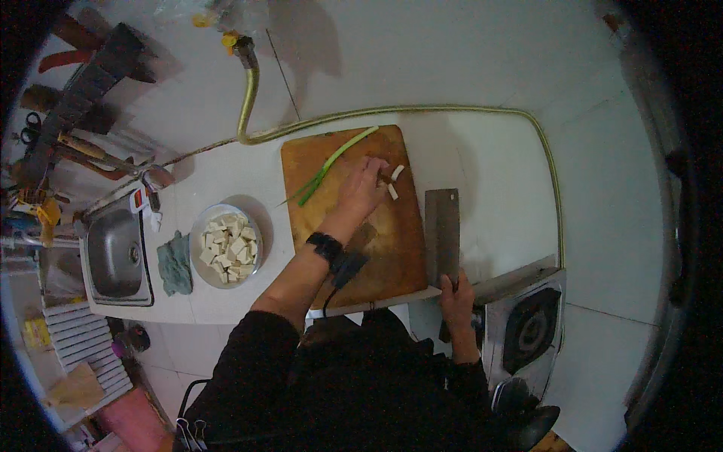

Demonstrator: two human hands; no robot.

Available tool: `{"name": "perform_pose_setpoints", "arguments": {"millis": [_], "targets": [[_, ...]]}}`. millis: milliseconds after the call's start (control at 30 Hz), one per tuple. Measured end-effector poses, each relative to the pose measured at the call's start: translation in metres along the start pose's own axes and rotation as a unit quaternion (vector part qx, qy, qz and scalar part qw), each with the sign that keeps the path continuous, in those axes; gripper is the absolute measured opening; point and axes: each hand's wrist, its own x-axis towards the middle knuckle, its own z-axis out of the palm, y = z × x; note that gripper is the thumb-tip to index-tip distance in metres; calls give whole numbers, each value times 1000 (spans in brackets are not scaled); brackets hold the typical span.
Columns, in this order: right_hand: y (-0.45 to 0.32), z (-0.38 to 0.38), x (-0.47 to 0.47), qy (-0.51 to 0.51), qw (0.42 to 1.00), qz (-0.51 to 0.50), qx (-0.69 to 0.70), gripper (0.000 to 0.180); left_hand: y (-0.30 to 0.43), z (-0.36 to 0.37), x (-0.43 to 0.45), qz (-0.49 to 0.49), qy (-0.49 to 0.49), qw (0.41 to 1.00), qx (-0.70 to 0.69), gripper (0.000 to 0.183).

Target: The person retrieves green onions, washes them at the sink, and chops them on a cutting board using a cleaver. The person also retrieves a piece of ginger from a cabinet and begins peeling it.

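Observation:
My left hand (364, 183) reaches over the wooden cutting board (390, 254), its fingertips beside short pale pieces (393, 191) near the board's right edge; whether it pinches one cannot be told. A green onion stalk (330, 164) lies slanted on the board, just beyond and left of that hand. My right hand (458, 294) grips the handle of a broad cleaver (442, 234), whose blade points away from me along the right side of the board. To the board's left stands a round bowl (195, 248) of white tofu cubes (229, 246).
A grey-green cloth (175, 264) lies between the bowl and the steel sink (116, 251). At the right is a gas stove (531, 333). A yellow gas hose (418, 107) runs along the wall behind the board. Utensils hang from a rack (85, 90) at the upper left.

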Motion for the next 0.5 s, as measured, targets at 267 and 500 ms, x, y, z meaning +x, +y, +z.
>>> {"name": "perform_pose_setpoints", "arguments": {"millis": [267, 500], "targets": [[26, 12, -2, 104, 993, -21, -42, 21, 21, 27, 36, -6, -122, 986, 111, 20], [-5, 5, -6, 12, 993, 10, 120, 18, 7, -46, -69, 231, -209, 948, 66, 24]]}}
